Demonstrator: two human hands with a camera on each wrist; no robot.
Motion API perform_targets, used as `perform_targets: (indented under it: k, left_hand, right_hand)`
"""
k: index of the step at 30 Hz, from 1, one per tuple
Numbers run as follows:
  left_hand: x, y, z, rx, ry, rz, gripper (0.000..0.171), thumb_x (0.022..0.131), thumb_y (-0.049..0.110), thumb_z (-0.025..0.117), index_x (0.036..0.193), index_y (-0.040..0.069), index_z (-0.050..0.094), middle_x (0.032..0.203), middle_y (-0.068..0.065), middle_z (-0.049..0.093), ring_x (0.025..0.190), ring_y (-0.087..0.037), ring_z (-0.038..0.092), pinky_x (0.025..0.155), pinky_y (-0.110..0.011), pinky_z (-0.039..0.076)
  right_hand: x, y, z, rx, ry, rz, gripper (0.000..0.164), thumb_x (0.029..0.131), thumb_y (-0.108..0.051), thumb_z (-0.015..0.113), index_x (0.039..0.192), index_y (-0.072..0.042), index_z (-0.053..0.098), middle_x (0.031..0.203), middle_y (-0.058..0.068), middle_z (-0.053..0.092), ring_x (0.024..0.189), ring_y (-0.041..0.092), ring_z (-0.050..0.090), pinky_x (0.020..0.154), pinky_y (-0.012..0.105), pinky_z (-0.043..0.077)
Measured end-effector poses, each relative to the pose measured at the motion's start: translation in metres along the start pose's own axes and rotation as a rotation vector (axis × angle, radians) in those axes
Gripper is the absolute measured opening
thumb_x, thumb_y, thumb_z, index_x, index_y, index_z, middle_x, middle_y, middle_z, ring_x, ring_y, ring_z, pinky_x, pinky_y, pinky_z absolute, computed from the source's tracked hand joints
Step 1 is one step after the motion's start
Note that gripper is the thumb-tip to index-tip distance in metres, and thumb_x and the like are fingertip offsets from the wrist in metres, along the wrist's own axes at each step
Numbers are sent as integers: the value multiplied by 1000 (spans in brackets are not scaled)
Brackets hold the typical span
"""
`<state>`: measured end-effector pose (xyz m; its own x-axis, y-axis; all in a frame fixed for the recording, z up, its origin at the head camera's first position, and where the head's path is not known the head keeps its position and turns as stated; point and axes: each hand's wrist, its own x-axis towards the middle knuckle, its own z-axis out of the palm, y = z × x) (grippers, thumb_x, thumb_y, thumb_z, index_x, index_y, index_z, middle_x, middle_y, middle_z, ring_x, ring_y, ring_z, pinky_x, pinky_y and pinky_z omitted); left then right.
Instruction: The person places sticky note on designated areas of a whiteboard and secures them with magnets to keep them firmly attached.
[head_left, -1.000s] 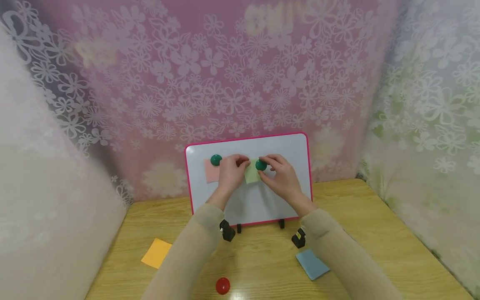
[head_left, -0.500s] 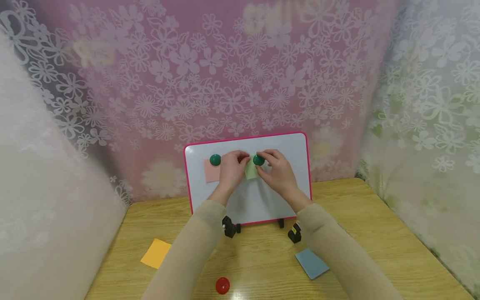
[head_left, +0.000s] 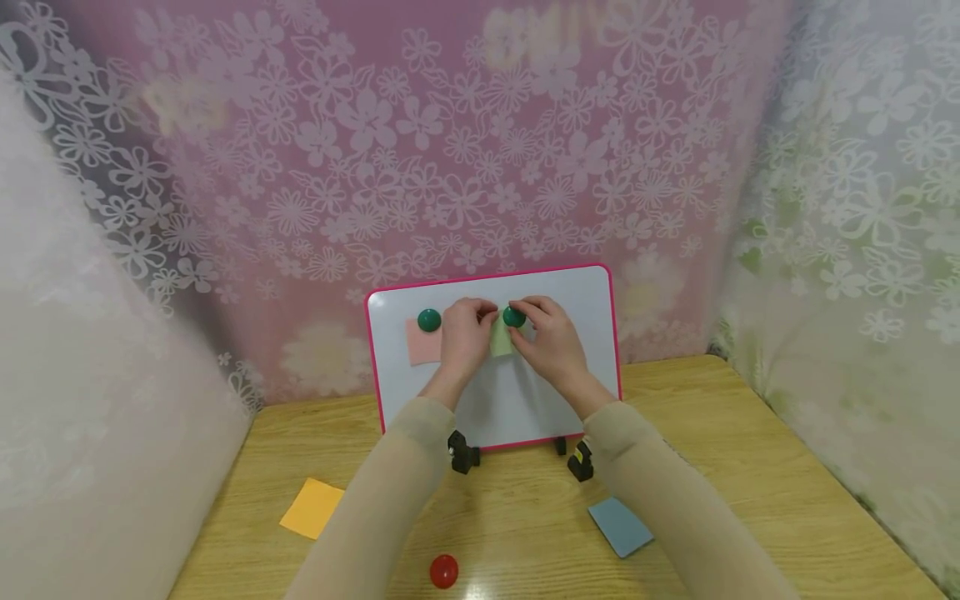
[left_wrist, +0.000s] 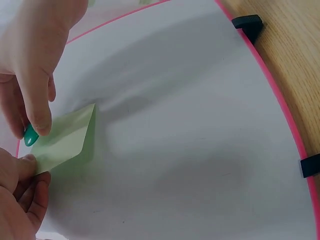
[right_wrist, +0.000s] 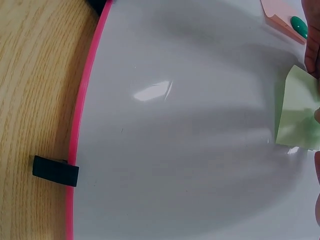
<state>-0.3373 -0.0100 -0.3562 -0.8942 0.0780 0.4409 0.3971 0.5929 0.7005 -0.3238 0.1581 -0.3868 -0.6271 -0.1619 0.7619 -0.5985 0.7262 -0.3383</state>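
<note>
A pale green sticky note [head_left: 500, 340] lies against the whiteboard [head_left: 540, 408], its lower edge standing off the surface in the left wrist view. My left hand [head_left: 467, 337] pinches the note's left edge between thumb and fingers. With thumb and fingertips, my right hand [head_left: 553, 342] holds a round green magnet [head_left: 513, 317] at the note's upper part. Left of these, a pink sticky note [head_left: 423, 346] hangs on the board under another green magnet [head_left: 429, 320]; my left hand hides part of that note.
The pink-framed board stands on black feet [head_left: 560, 446] on the wooden table [head_left: 525, 533]. An orange sticky note [head_left: 312, 507] lies at the left, partly behind my left sleeve. Blue sticky notes [head_left: 621, 527] lie at the right, and a red magnet [head_left: 444, 572] near the front.
My right hand has moved slightly up and left with the green magnet, toward the note's top edge. My left hand still pinches the note, which has shifted up a little.
</note>
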Motion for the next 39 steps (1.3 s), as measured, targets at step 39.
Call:
perform_targets:
  k: [39]
  left_hand:
    - [0, -2, 3, 24, -1, -38, 17, 103, 11, 73, 117, 6, 81, 113, -8, 75, 106, -24, 67, 97, -36, 57]
  right_hand:
    - [4, 2, 13, -53, 19, 61, 41, 90, -8, 87, 128, 2, 75, 124, 19, 68, 117, 38, 65, 106, 47, 53]
